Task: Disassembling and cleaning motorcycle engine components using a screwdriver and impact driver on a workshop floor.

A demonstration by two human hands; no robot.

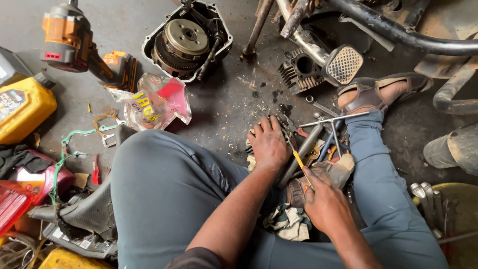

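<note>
My left hand lies palm down on a pile of tools and a rag on the greasy floor, between my knees. Its fingers are spread over the metal parts; what it grips, if anything, is hidden. My right hand is closed on a thin yellow-handled screwdriver whose shaft points up-left toward the left hand. A metal T-handle wrench and a grey metal bar lie just beyond the hands. My legs in blue-grey trousers frame the spot.
An open engine clutch cover sits on the floor at top centre, a finned cylinder to its right. An orange power tool, a yellow oil can, a torn wrapper and green gaskets lie left. Motorcycle frame tubes cross top right.
</note>
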